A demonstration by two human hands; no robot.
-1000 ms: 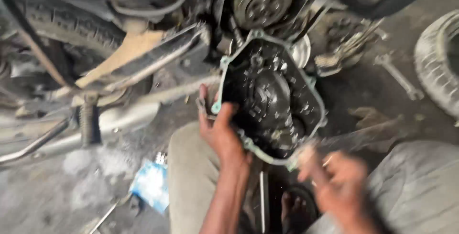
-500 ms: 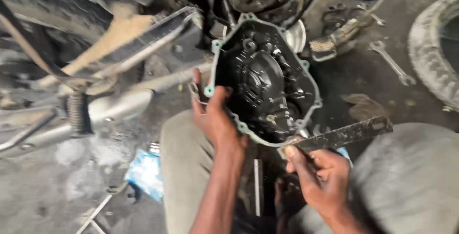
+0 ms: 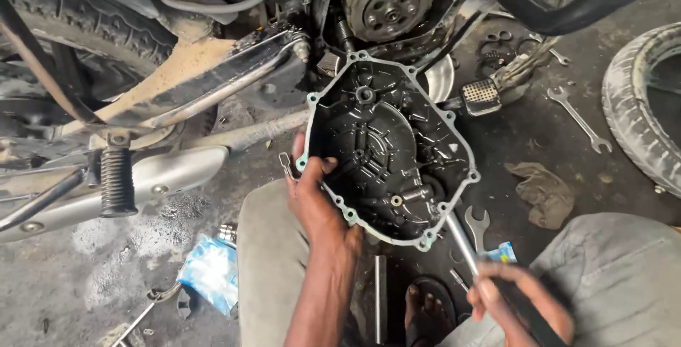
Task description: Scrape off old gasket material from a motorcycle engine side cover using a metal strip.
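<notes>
Left hand [image 3: 319,202]: fingers curl around the lower-left rim of a black engine cover [image 3: 386,152], propping it up. Right hand [image 3: 518,304]: fist closed on a metal tool [image 3: 464,244], whose tip meets the cover's lower edge. A spanner [image 3: 477,225] lies just beside it, a rag [image 3: 543,192] further out.

Engine cover [image 3: 383,155]: black, inner face up, pale green gasket on rim. Left hand [image 3: 317,202] grips its lower-left edge. Right hand [image 3: 514,304], below-right of cover, holds flat metal blade [image 3: 461,242]; tip at cover's lower-right rim. Open-ended spanner [image 3: 477,225] just right of blade. Rag [image 3: 543,192] right of cover.
</notes>
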